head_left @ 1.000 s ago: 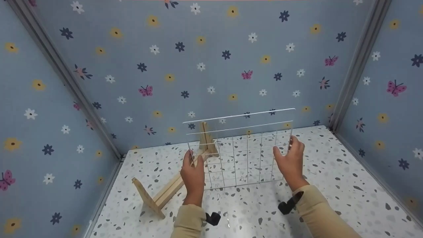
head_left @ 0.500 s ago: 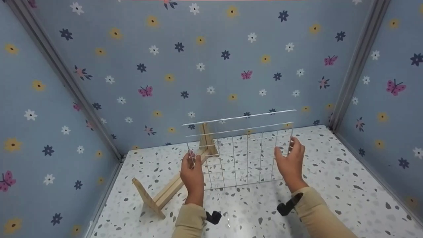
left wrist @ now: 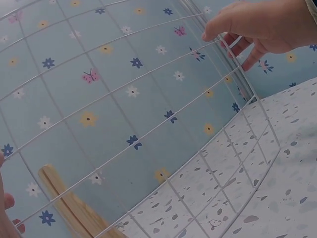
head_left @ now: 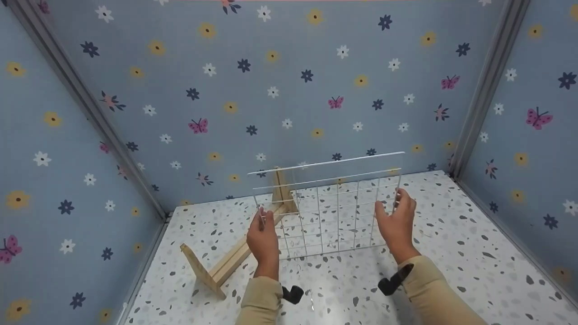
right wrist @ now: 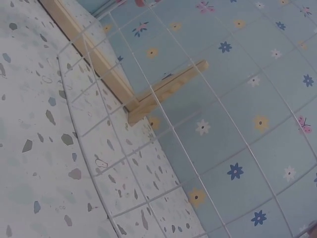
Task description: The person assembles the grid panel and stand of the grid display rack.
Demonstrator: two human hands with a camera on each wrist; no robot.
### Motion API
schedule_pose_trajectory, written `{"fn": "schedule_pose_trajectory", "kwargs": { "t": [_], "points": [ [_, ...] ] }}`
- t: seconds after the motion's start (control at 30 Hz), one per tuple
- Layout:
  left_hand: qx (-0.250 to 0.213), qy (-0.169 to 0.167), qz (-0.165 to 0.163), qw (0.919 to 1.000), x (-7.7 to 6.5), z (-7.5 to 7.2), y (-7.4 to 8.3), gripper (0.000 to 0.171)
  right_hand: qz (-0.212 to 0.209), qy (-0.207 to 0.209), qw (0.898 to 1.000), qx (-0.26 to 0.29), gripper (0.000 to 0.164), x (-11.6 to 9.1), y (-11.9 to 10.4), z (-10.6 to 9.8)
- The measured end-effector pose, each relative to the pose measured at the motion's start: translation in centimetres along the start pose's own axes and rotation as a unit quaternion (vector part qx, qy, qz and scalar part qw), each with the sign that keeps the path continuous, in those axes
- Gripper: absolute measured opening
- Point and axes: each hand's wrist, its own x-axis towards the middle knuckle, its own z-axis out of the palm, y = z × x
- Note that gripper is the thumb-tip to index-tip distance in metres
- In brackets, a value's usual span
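A white wire grid panel is held tilted in front of me, its long lower edge close over the speckled surface. My left hand grips its left side wire between thumb and fingers. On the opposite side, my right hand holds the other side wire. Behind the panel on the left lies a wooden stand, a long bar with an upright at each end. Through the mesh, the left wrist view shows one wooden upright and my right hand on the side wire. The right wrist view shows the far upright past the wires.
The white speckled tabletop runs back to a blue flowered wall panel. Similar panels flank it, joined by grey metal corner strips. Black wrist bands hang at both cuffs.
The panel's upper edge has dropped slightly, more so on the left. My left fingers have shifted a little on the side wire. The wooden stand has stayed put.
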Motion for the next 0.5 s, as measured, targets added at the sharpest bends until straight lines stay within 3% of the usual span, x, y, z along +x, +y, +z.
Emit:
{"fn": "schedule_pose_trajectory", "kwargs": {
  "t": [0.17,0.5],
  "points": [
    [0.007,-0.009,-0.010,0.9999,0.1,-0.1,0.0,0.044,0.002,0.008,1.000,-0.004,0.069,-0.2,0.1,0.1],
    [0.005,-0.012,-0.021,0.9997,0.3,-0.1,0.0,0.043,-0.008,0.071,0.997,0.008,0.068,-1.6,0.0,1.2]
  ]
}}
